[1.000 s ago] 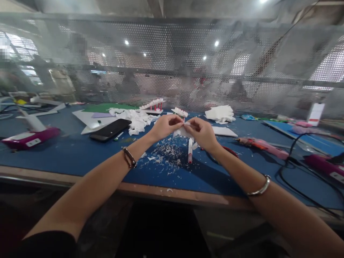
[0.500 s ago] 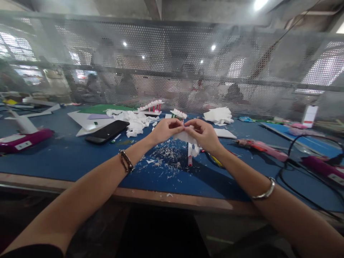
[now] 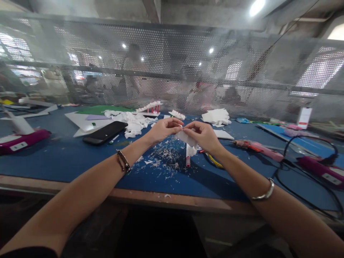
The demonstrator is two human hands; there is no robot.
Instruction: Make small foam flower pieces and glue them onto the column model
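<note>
My left hand (image 3: 164, 130) and my right hand (image 3: 203, 136) meet above the table, fingertips pinched close together. Between them is a thin, crumpled white piece of tissue paper (image 3: 185, 137), which hangs mostly below my right thumb. Whether something small is also held at the fingertips is hidden. Just under the hands lies a white stick with a red end (image 3: 188, 160), with crumpled white paper against it. White shreds (image 3: 166, 157) are scattered over the blue table top (image 3: 88, 163) around it. Behind the hands stands a small white stepped model (image 3: 177, 114), partly covered.
At left are a black phone (image 3: 105, 132), torn tissue (image 3: 135, 123) and a purple power strip (image 3: 25, 141). Another stepped model on red posts (image 3: 150, 107) stands behind. To the right lie a pink-handled tool (image 3: 259, 148) and a looping black cable (image 3: 276, 172). A perforated metal screen (image 3: 161, 46) closes the back.
The view has shifted slightly, so most things sit a little further left. Both hands keep their pinch on the tissue paper; the fingertips have moved only slightly.
</note>
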